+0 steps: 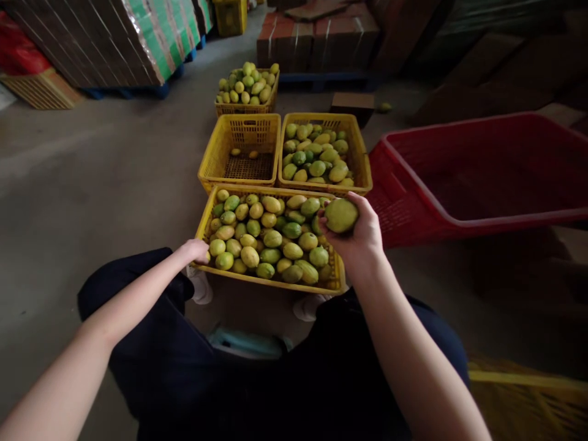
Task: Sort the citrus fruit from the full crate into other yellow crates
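Note:
A shallow yellow crate (271, 283) sits before my knees, filled with several green and yellow lemons (249, 256). My right hand (361, 236), above the crate's right side, is closed round a large greenish lemon (341, 215), which is held up toward me. At the front left corner of the crate, my left hand (196, 250) is closed over the rim; its fingertips are partly hidden, with a bit of yellow beside them. Just behind stand two deeper yellow crates: the left one (206, 168) has two lemons on its bottom, the right one (362, 165) holds many.
Farther back is another yellow crate (243, 109) heaped with lemons. A big red basket (413, 177) stands close on the right. Wrapped pallet stacks (105, 43) and cardboard boxes (316, 46) line the back. A yellow slatted crate (528, 383) is at lower right.

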### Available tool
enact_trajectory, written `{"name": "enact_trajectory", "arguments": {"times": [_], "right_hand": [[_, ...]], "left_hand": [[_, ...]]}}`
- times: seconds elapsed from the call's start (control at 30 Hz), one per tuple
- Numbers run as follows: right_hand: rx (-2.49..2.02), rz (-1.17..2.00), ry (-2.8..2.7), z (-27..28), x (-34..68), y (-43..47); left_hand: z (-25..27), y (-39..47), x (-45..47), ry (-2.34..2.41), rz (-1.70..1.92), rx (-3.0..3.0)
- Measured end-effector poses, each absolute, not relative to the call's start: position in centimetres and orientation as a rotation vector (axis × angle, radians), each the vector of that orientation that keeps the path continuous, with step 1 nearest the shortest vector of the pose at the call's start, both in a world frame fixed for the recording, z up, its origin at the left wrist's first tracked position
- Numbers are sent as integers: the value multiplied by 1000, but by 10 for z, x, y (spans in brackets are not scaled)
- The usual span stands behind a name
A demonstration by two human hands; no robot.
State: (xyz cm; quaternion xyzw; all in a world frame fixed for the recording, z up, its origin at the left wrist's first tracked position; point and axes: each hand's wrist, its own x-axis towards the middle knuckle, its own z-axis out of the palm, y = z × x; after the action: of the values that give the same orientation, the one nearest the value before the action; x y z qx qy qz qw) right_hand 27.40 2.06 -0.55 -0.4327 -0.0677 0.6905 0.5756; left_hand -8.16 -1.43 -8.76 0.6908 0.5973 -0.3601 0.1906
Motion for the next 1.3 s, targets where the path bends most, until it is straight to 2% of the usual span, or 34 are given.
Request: {"name": "enact_trajectory", "arguments": {"times": [0.23,0.43,0.63,0.83,1.07,1.17,1.3], "right_hand": [[-1038,1658,-96,-15,291,12],[-1102,1656,-76,-18,285,16],[-1119,1725,-143,-17,266,23],[-1140,1752,-190,-16,248,31],[-1097,1802,-238,-12,228,35],[-1072,1843,-301,-13,223,38],[-1112,1859,-267,-12,217,40]], "left_hand": [[-99,-21,-92,1640,-935,2088],[-85,-1,-117,1585,-767,1916],[-71,0,-127,1389,-155,1489],[-59,-5,-111,1205,284,1079],[-29,9,-85,1411,930,926],[-15,14,-73,1321,1200,758],[-3,15,-58,1058,1343,466]]}}
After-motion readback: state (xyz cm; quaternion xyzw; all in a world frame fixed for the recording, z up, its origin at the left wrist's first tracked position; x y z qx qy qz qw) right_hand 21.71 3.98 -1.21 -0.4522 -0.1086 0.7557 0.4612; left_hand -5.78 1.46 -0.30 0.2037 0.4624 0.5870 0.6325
